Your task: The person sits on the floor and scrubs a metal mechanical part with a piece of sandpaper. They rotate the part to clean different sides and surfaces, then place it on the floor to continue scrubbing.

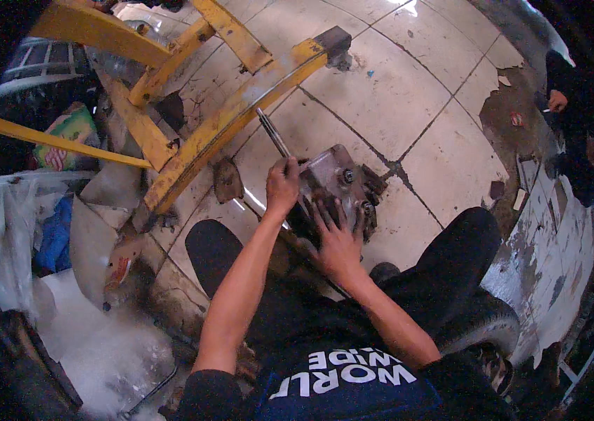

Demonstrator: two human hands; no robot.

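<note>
Between my knees, on the tiled floor, rests a greasy grey metal housing (326, 172) with round bolt-like fittings on its upper face. My right hand (339, 242) lies on the near side of it, fingers spread over the dark metal. At its left edge my left hand (283, 186) is closed around a slim, shiny metal rod (272, 132), which sticks up and away from the fist toward a yellow frame. The rod's lower end is hidden by the hand, so whether it joins the housing cannot be made out.
A yellow steel frame (241, 112) stands at the far left, its dark end cap near the housing. Plastic sacks (9, 224) and a blue cloth (55, 235) lie left. A tyre (486, 330) sits by my right leg. Another person's hand (557, 101) shows far right, beyond broken tiles.
</note>
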